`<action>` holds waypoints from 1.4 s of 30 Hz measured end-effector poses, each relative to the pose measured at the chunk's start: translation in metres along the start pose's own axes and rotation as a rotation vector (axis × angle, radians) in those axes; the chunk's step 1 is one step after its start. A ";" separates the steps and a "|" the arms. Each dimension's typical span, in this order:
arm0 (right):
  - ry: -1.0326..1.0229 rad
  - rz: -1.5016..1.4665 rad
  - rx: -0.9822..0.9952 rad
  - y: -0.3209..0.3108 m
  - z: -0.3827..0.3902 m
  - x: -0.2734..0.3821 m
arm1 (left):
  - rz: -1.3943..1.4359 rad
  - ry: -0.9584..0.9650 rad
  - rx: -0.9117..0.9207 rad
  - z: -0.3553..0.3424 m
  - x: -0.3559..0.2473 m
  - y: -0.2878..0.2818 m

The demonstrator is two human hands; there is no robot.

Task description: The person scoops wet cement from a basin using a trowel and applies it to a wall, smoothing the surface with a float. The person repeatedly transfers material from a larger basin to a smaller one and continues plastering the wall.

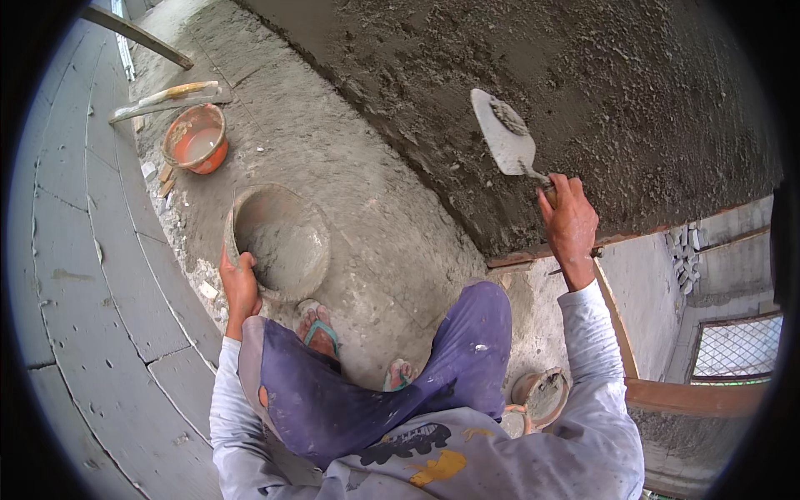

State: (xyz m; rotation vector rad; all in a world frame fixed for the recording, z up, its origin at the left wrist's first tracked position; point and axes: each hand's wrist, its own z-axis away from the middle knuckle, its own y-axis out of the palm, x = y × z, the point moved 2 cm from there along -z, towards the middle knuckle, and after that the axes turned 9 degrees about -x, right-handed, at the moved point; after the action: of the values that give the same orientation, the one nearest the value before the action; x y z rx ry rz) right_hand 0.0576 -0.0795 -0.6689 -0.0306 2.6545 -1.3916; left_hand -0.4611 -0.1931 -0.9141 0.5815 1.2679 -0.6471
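While my right grip (571,221) is closed round the trowel (505,155), mortar (510,118) sits on its blade (487,121), before the rendered wall (621,96).
My left grip (240,286) pinches the mortar basin (323,237) by its rim; I would tilt the blade slightly and press evenly.

There are two hands (572,221), one trowel (504,140), four buckets (323,237).

At nine o'clock runs a grey block wall (108,250), with pale rubble (207,289) along its foot. An orange bucket (213,157) sits at ten o'clock, near a long pale strip (158,102). A wooden bar (140,37) slants between ten and eleven. Broken blocks (685,258) stand at three, a latticed window (737,347) between three and four, and a round bucket (526,387) between four and five.
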 end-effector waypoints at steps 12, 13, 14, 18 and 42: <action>-0.143 -0.404 0.382 0.140 -0.040 0.088 | -0.036 0.051 0.081 -0.018 -0.010 0.016; -0.143 -0.470 0.386 0.116 -0.054 0.113 | -0.062 0.095 0.061 -0.018 -0.016 0.018; -0.127 -0.508 0.413 0.100 -0.049 0.125 | -0.202 0.193 0.097 -0.026 -0.013 0.017; -0.361 -0.495 0.653 0.128 0.003 0.157 | -0.315 0.315 0.111 -0.032 -0.021 0.041; -0.223 -0.594 0.428 0.140 -0.008 0.272 | 0.264 0.011 -0.023 -0.104 -0.003 0.029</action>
State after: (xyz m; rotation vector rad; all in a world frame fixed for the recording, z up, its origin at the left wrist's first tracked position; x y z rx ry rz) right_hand -0.2061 -0.0164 -0.8110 -0.9265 2.1942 -1.9527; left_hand -0.5100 -0.0986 -0.9312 0.7195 1.1820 -0.4091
